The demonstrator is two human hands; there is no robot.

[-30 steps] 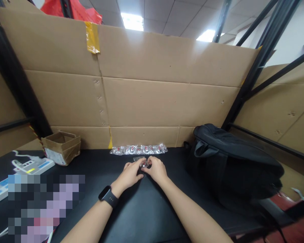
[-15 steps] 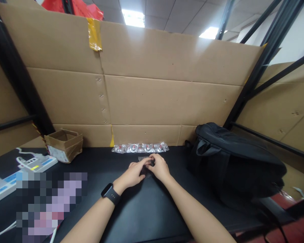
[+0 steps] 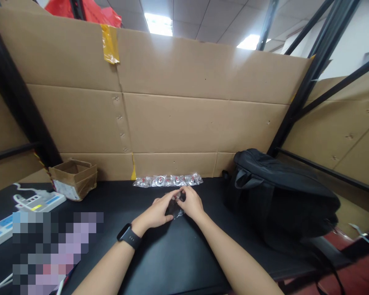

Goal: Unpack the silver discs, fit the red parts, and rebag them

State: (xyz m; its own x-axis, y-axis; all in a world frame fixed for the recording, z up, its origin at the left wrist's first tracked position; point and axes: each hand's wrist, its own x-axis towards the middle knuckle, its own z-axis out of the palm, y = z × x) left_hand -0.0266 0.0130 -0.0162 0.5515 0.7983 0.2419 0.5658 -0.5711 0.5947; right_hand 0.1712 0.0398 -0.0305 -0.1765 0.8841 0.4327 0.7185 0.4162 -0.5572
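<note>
A small clear plastic bag (image 3: 176, 210) is between my hands over the middle of the dark tabletop, and something small with a reddish tint shows near its top. My left hand (image 3: 155, 212), with a dark watch on the wrist, curves round the bag's left side; its fingertips meet the upper part and the thumb is spread below. From the other side, my right hand (image 3: 192, 203) pinches the bag between thumb and fingers. Just beyond the hands lies a row of clear packets (image 3: 167, 180) holding round silvery parts with red bits.
A black bag (image 3: 283, 196) stands on the right. At the left are an open cardboard box (image 3: 75, 180), a white power strip (image 3: 55, 200) with plugs, and a blurred-out patch. A cardboard wall (image 3: 172, 123) rises behind the tabletop (image 3: 166, 262).
My left thumb and fingers have spread a little, and more of the plastic bag shows between my hands. The whole view has shifted slightly.
</note>
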